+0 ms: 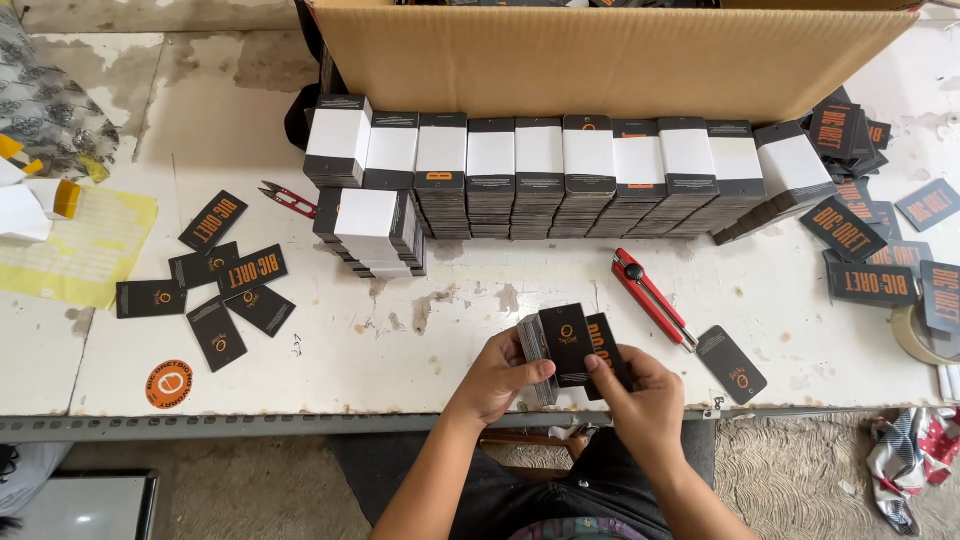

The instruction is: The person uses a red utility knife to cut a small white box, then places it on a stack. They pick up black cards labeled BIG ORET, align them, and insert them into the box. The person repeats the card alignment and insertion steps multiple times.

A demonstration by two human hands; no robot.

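Note:
My left hand (pixel 500 378) grips a stack of black hang tags (pixel 541 346) near the table's front edge. My right hand (pixel 640 398) pinches one or two black tags (pixel 598 340) at the front of that stack, fanned slightly to the right. A single black tag (pixel 732 364) lies flat on the table just right of my hands. A red utility knife (pixel 650 296) rests diagonally beyond it.
A row of banded tag stacks (pixel 540 175) lines up before a large cardboard box (pixel 610 55). Loose black tags (pixel 215 285) scatter at left beside red snips (pixel 290 198), an orange round sticker (pixel 169 384) and yellow paper (pixel 85 245). More tags (pixel 870 240) pile at right.

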